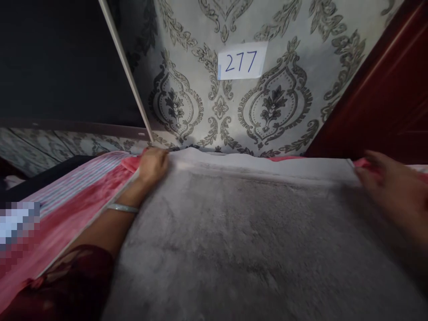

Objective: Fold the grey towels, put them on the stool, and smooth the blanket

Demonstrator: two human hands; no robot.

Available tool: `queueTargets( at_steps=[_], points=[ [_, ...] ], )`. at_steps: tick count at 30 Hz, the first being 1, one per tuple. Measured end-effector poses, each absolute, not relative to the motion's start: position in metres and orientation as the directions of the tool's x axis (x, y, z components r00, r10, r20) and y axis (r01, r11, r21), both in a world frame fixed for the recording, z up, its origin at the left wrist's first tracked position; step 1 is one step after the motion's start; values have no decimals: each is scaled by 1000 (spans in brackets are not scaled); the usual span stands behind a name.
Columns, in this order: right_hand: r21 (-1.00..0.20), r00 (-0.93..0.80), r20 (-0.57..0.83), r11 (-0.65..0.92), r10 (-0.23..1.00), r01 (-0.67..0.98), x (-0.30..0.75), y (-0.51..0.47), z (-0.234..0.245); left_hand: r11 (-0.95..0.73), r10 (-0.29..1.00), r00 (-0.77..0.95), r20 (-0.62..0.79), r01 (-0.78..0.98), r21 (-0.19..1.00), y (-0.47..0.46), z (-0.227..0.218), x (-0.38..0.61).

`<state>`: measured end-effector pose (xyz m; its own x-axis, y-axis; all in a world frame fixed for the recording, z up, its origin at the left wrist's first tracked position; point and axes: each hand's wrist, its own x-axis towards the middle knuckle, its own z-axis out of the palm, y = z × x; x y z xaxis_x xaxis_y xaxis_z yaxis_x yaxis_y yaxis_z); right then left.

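A grey plush blanket (227, 232) with a pale border along its far edge (284, 168) is spread in front of me. My left hand (152, 164) is closed on the far left corner of that blanket, its wrist wearing a light bangle (123, 207). At the far right corner, my right hand (391, 183) is blurred, with thumb and fingers parted beside the edge. Pink cloth (369, 167) shows in the gap between those fingers. Beneath the blanket, on the left, lies a pink and striped cover (96, 191).
Patterned wallpaper (220, 107) rises just behind the blanket, with a paper marked 277 (242, 61) stuck to it. A dark screen-like panel (63, 62) stands at upper left. Dark red glossy wood (384, 89) bounds the right side.
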<state>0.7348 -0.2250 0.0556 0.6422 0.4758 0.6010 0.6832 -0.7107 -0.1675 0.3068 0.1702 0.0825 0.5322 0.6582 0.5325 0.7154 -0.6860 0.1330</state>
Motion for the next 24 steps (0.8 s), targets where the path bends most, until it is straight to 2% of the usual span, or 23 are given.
queueTargets(
  at_steps=[1, 3, 5, 7, 9, 11, 14, 17, 19, 21, 24],
  points=[
    [-138, 507, 610, -549, 609, 824, 715, -210, 58, -796, 563, 677, 474, 599, 91, 154, 81, 319],
    [-39, 251, 561, -277, 789, 960, 677, -183, 51, -953, 292, 884, 365, 302, 32, 123, 72, 344],
    [23, 124, 367, -142, 922, 990, 649, -163, 32, -994, 104, 965, 243, 104, 11, 101, 58, 362],
    [1, 108, 205, -110, 973, 994, 636, -154, 14, -998, 64, 989, 132, 63, 17, 92, 44, 370],
    [-31, 134, 139, -131, 981, 991, 640, -154, 3, -994, 105, 991, 85, 105, 11, 95, 34, 372],
    [-47, 164, 144, -159, 976, 986, 656, -160, 0, -989, 143, 985, 94, 145, -14, 103, 32, 369],
    [-85, 209, 205, -195, 956, 977, 693, -174, 2, -976, 194, 972, 134, 205, -73, 119, 38, 363],
    [-166, 306, 319, -265, 897, 950, 736, -193, 3, -920, 345, 917, 200, 373, -123, 139, 45, 354],
    [-221, 470, 363, -416, 805, 882, 758, -207, 4, -836, 493, 829, 262, 536, -122, 154, 47, 348],
    [-267, 660, 358, -605, 661, 750, 769, -218, 6, -741, 607, 722, 333, 665, -92, 167, 48, 342],
    [-298, 824, 311, -775, 474, 558, 768, -224, 11, -704, 615, 659, 433, 706, -75, 170, 49, 340]
  ],
)
